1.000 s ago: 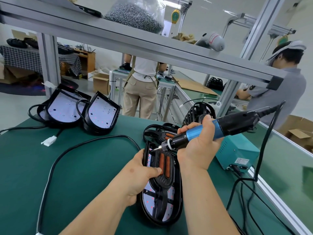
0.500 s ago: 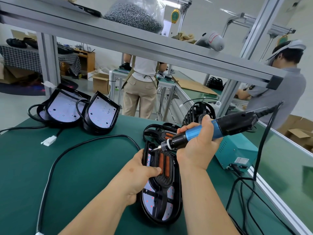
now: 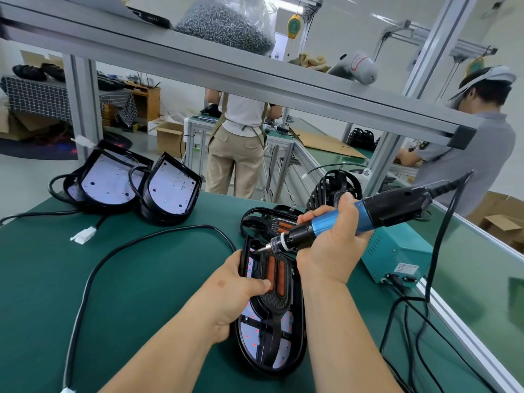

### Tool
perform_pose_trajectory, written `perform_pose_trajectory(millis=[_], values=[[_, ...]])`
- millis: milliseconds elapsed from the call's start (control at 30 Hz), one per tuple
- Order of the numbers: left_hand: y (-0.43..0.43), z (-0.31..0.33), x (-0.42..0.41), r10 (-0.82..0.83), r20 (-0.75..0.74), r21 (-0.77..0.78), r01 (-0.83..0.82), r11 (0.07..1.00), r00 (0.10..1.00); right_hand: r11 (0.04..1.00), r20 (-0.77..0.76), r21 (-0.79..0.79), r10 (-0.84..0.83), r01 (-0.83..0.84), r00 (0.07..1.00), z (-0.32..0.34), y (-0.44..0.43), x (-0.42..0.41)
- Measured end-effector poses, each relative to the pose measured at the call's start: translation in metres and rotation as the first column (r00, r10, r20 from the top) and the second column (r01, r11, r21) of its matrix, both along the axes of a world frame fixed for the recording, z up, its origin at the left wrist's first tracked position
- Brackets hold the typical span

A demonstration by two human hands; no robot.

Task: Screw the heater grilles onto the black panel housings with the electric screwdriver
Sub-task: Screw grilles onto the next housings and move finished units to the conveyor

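Left hand (image 3: 235, 296) grips panel housing (image 3: 302, 346), hiding its rim.

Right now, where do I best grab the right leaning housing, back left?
Take the right leaning housing by its raised straight top rim, likely from above right: that edge stands free of the mat, while a cable loops at its left side.

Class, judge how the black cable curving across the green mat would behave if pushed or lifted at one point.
The black cable would probably flop: it lies in a loose curve across the green mat. Lifted at one point, it would likely sag either side. Thin and smooth-looking, a push would likely shift only part of it.
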State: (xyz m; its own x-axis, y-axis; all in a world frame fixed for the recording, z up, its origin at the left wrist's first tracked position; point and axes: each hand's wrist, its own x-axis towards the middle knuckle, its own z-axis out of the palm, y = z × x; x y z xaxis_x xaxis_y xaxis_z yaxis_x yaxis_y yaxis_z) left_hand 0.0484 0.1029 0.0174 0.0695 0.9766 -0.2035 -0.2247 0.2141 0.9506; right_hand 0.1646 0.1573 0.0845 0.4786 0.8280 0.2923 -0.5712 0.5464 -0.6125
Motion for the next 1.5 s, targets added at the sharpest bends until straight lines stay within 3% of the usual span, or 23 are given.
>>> perform_pose_trajectory(millis=[1167, 1367, 1500], values=[[-0.001, 0.003, 0.001, 0.021, 0.023, -0.034, -0.020, 0.999, 1.000, 0.997, -0.025, -0.074, -0.010, 0.008, 1.000, 0.000, 0.002, 0.005], [0.000, 0.006, -0.016, 0.024, 0.026, -0.072, -0.022, 0.997, 0.999, 0.958, -0.075, -0.276, 0.058, -0.077, 0.996, 0.004, 0.007, 0.038], [0.004, 0.007, -0.033, 0.020, 0.024, -0.119, -0.017, 0.993, 0.999, 0.842, -0.118, -0.508, 0.138, -0.179, 0.983, 0.001, 0.004, 0.064]])
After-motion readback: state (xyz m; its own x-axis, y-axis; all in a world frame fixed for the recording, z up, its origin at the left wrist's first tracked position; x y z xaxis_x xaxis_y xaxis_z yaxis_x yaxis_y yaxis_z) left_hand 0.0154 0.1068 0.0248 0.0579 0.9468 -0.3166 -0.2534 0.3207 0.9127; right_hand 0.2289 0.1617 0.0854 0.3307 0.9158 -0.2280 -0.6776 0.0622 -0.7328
